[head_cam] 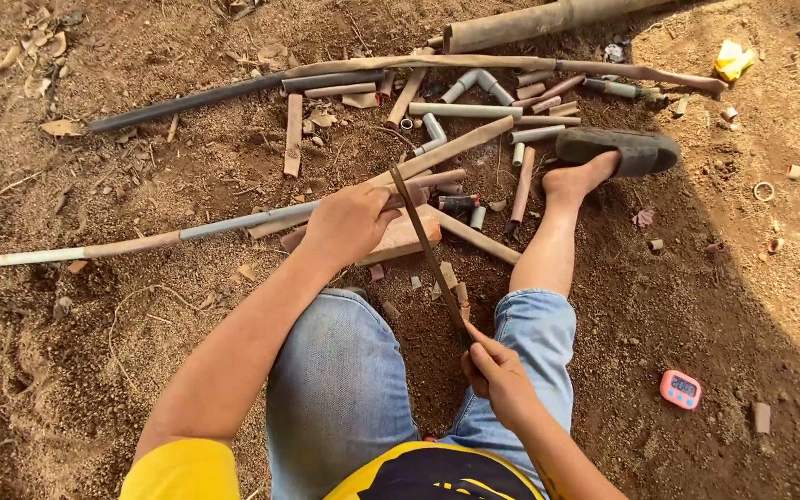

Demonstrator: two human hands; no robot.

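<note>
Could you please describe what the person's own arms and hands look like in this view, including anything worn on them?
Both arms are bare from the short sleeves down. The sleeves are bright yellow, part of a yellow shirt with a dark panel at the front. The left hand and right hand wear no gloves; no rings, watch or bracelets are visible.
</note>
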